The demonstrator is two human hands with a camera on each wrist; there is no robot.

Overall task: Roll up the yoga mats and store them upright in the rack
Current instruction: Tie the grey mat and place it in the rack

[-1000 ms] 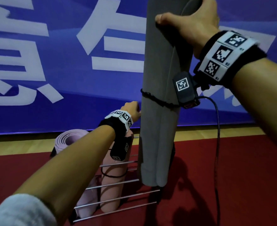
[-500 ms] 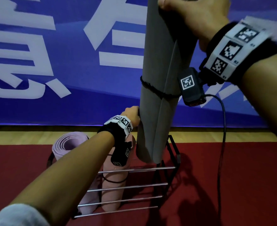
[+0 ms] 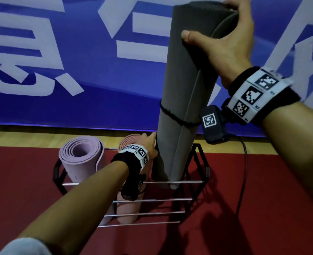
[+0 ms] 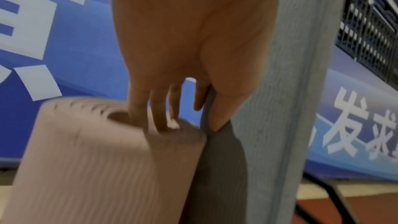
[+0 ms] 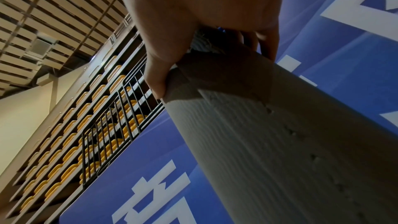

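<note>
A grey rolled mat (image 3: 185, 89), tied round its middle with a black cord (image 3: 172, 116), stands almost upright. Its lower end is inside the right slot of the black wire rack (image 3: 188, 181), behind the top front rail. My right hand (image 3: 220, 37) grips the mat's top end, thumb in front and fingers over the rim; the right wrist view shows the same hand (image 5: 193, 14) on the grey mat (image 5: 280, 142). My left hand (image 3: 149, 144) lies low against the mat's left side. In the left wrist view its straight fingers (image 4: 159, 108) rest on the salmon mat's (image 4: 96, 159) top, thumb against the grey mat (image 4: 280, 108).
A lilac rolled mat (image 3: 82, 159) stands in the rack's left slot and the salmon mat (image 3: 128, 207) in the middle one. The rack stands on red flooring (image 3: 262, 208) before a blue banner wall (image 3: 96, 98). A black cable (image 3: 244, 172) hangs from my right wrist.
The grey mat's lower end hung in front of the rack, rose above the front rails, and now sits inside the right slot. My left hand stayed at its side.
</note>
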